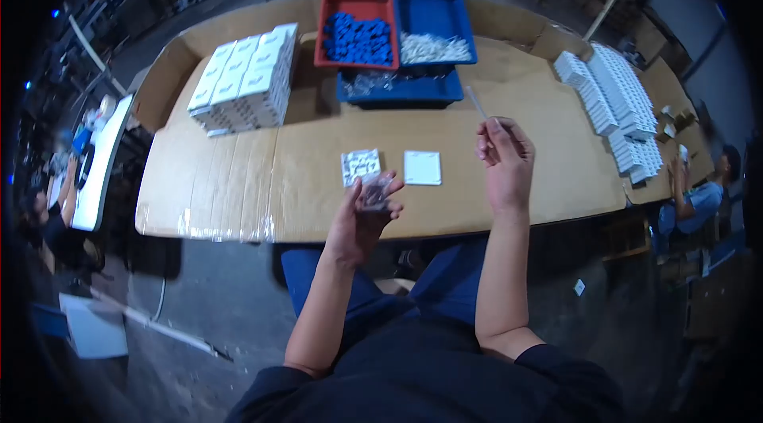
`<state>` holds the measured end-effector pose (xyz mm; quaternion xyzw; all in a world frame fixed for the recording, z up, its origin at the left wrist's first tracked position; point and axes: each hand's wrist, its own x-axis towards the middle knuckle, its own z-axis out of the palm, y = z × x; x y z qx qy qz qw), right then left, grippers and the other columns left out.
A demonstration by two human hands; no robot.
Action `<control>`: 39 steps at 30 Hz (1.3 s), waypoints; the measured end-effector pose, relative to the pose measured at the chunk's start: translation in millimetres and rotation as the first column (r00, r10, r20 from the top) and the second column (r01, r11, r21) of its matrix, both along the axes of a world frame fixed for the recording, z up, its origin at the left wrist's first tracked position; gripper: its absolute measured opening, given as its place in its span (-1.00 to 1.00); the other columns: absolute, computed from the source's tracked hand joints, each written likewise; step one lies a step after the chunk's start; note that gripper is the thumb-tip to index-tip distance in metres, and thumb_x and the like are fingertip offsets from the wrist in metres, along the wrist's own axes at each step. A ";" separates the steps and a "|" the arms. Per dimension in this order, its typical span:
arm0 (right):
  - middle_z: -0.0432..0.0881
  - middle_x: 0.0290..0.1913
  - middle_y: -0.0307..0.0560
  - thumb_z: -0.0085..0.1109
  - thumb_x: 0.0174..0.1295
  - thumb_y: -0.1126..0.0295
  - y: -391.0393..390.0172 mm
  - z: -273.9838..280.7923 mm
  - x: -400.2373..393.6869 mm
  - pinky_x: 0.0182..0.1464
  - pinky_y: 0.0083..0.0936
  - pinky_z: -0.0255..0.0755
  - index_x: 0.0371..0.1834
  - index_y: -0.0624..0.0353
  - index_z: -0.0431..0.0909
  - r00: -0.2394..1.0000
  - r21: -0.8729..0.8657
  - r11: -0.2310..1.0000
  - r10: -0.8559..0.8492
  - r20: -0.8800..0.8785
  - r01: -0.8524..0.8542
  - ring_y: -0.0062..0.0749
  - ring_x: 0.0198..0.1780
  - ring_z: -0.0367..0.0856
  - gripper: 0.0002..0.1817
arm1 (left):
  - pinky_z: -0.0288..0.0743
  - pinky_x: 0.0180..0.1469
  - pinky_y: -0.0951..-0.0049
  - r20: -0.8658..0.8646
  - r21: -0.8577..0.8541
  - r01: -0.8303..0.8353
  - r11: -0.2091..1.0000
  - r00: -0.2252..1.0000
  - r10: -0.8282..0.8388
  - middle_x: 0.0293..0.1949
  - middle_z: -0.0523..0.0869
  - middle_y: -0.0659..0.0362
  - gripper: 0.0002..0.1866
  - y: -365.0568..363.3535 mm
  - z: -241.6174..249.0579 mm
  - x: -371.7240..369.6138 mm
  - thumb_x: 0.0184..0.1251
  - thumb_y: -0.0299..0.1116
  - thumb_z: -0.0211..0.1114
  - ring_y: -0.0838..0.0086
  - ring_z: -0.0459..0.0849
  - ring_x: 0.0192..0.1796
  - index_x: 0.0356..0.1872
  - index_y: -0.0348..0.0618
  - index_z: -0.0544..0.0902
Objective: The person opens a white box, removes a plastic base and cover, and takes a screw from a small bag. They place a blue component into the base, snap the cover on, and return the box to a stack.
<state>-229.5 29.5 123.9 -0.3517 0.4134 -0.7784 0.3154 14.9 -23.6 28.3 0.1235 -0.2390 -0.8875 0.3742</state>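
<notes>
Cartons (242, 77), white with dark print, form a tight block at the left of the tabletop (214, 176); square stacking probably keeps them steady. The printed flat square item (360, 159) lies near the front edge, just beyond the left hand (359, 224). This hand is palm up, fingers curled around a clear plastic piece (375, 194); the cupped grip appears to support the piece from below. Its exact form cannot be told. Farther back, the red tray (338, 3) contains blue parts (358, 40). The blue tray (433, 13) beside it contains small white parts (433, 49). The lower blue tray (421, 89) sits in front and contains clear pieces (369, 83). Separate trays likely prevent mixing. The white square item (422, 168) lies flat between the hands, within easy reach. The right hand (507, 153) is closed, pinching a thin pale stick (477, 102) near its lower end, presumably to leave the upper length free. White box stacks (624, 97) stand in rows at far right.
</notes>
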 end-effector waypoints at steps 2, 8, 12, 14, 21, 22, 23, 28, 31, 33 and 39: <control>0.72 -0.23 -0.21 0.30 0.47 0.49 2.6 -7.2 2.3 -0.26 -0.69 0.38 -0.12 0.30 0.73 0.986 0.050 0.999 0.030 -0.161 -0.022 -0.67 -0.31 0.55 -0.91 | 0.59 0.11 0.33 0.071 -0.020 -0.037 0.999 0.997 0.039 0.17 0.78 -0.01 -0.35 4.9 17.9 2.4 0.73 0.09 -0.03 0.32 0.79 -0.09 0.43 -0.34 0.49; 0.74 -0.23 -0.22 0.44 0.32 0.56 0.0 -18.4 18.7 -0.24 -0.68 0.38 -0.19 0.28 0.75 0.778 0.172 0.974 0.223 -0.587 -0.150 -0.66 -0.28 0.57 -0.93 | 0.60 0.13 0.33 0.302 -0.271 -0.057 0.961 0.943 0.141 0.07 0.81 -0.08 -0.38 9.1 31.0 10.8 0.73 0.04 -0.02 0.29 0.79 -0.05 0.32 -0.41 0.57; 0.75 -0.22 -0.22 0.47 0.28 0.54 -5.9 -19.6 25.7 -0.30 -0.64 0.34 -0.21 0.22 0.78 0.683 0.300 0.934 0.348 -0.642 -0.195 -0.67 -0.29 0.54 -0.93 | 0.61 0.12 0.33 0.332 -0.204 -0.060 0.977 0.935 0.126 0.06 0.82 -0.09 -0.39 12.9 29.5 12.2 0.72 0.03 0.03 0.30 0.80 -0.08 0.29 -0.42 0.61; 0.74 -0.23 -0.25 0.47 0.27 0.53 -9.4 -23.9 29.4 -0.32 -0.64 0.32 -0.20 0.21 0.79 0.674 0.306 0.925 0.374 -0.637 -0.224 -0.67 -0.31 0.52 -0.92 | 0.61 0.10 0.34 0.344 -0.195 -0.031 0.980 0.934 0.098 0.06 0.82 -0.08 -0.39 13.0 28.0 11.0 0.71 0.03 0.06 0.29 0.80 -0.08 0.30 -0.43 0.61; 0.73 -0.18 -0.29 0.47 0.23 0.55 -15.8 -39.6 38.3 -0.29 -0.65 0.30 -0.18 0.21 0.81 0.649 0.369 0.863 0.504 -0.570 -0.345 -0.68 -0.26 0.51 -0.88 | 0.65 0.06 0.36 0.340 -0.007 0.056 0.998 0.939 -0.050 0.06 0.83 0.02 -0.45 19.2 20.5 1.8 0.67 0.05 0.15 0.31 0.84 0.03 0.21 -0.30 0.70; 0.73 -0.17 -0.29 0.47 0.22 0.56 -16.9 -41.5 38.1 -0.28 -0.65 0.30 -0.18 0.20 0.82 0.640 0.378 0.855 0.516 -0.569 -0.353 -0.69 -0.25 0.51 -0.88 | 0.67 0.05 0.36 0.339 0.007 0.055 0.998 0.939 -0.054 0.05 0.83 0.02 -0.46 19.6 19.7 1.0 0.67 0.04 0.16 0.30 0.84 0.04 0.19 -0.30 0.71; 0.73 -0.16 -0.29 0.46 0.22 0.56 -17.6 -44.6 37.7 -0.28 -0.66 0.29 -0.18 0.19 0.82 0.642 0.381 0.849 0.527 -0.557 -0.366 -0.70 -0.24 0.52 -0.87 | 0.68 0.03 0.35 0.339 0.022 0.053 0.998 0.939 -0.057 0.04 0.83 0.03 -0.47 20.2 18.9 0.7 0.66 0.04 0.18 0.29 0.85 0.05 0.18 -0.29 0.71; 0.74 -0.07 -0.29 0.46 0.22 0.56 -18.9 -57.6 42.2 -0.25 -0.67 0.27 -0.14 0.15 0.85 0.674 0.365 0.820 0.571 -0.470 -0.440 -0.72 -0.18 0.55 -0.84 | 0.69 0.00 0.29 0.332 0.023 0.044 0.999 0.942 -0.049 0.07 0.80 0.01 -0.48 18.8 12.1 0.7 0.66 0.01 0.17 0.20 0.84 0.09 0.24 -0.30 0.64; 0.74 -0.04 -0.27 0.45 0.27 0.50 -18.5 -54.0 36.5 -0.20 -0.68 0.32 -0.13 0.16 0.85 0.590 0.429 0.813 0.582 -0.560 -0.395 -0.65 -0.16 0.57 -0.86 | 0.69 0.02 0.24 0.370 0.013 0.049 0.999 0.928 -0.050 0.09 0.78 -0.02 -0.48 19.1 9.9 1.5 0.68 0.00 0.14 0.16 0.83 0.10 0.28 -0.30 0.60; 0.74 -0.02 -0.20 0.45 0.28 0.48 -16.5 -49.5 35.1 -0.17 -0.63 0.38 -0.15 0.19 0.83 0.543 0.444 0.807 0.590 -0.598 -0.389 -0.60 -0.14 0.58 -0.89 | 0.69 0.03 0.24 0.381 0.018 0.045 0.999 0.923 -0.049 0.09 0.78 -0.02 -0.48 20.1 9.3 2.1 0.68 0.00 0.14 0.16 0.83 0.09 0.28 -0.30 0.60; 0.75 0.00 -0.12 0.42 0.35 0.43 -14.2 -54.5 36.6 -0.08 -0.54 0.49 -0.15 0.26 0.81 0.533 0.462 0.770 0.638 -0.555 -0.441 -0.51 -0.09 0.63 -0.87 | 0.70 0.05 0.26 0.398 0.053 0.034 0.998 0.916 -0.052 0.08 0.79 -0.02 -0.46 22.1 7.9 1.0 0.70 0.02 0.11 0.16 0.84 0.06 0.29 -0.32 0.59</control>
